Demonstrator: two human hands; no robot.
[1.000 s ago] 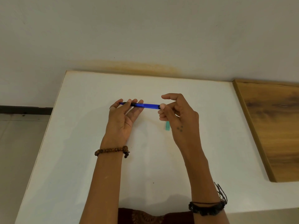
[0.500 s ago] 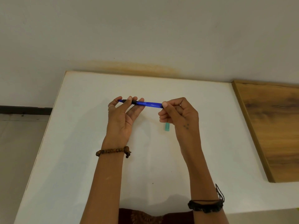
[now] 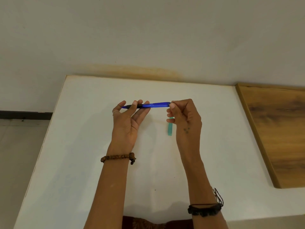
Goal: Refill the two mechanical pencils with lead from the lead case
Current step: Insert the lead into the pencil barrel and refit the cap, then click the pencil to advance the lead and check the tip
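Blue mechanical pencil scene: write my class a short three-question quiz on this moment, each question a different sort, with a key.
1. True or false: the blue mechanical pencil lies flat on the white table.
2. Which hand pinches the pencil's end: A) left hand B) right hand?
3. Fill in: the teal lead case lies on the table beside the ____ hand.

Key: 1 false, both hands hold it above the table; 2 B; 3 right.

R hand (image 3: 185, 118): index was raised 1 s ago, now curled w/ thumb, pinching blue pencil (image 3: 154, 105) end. Green lead case (image 3: 170, 128) shows more below R hand.
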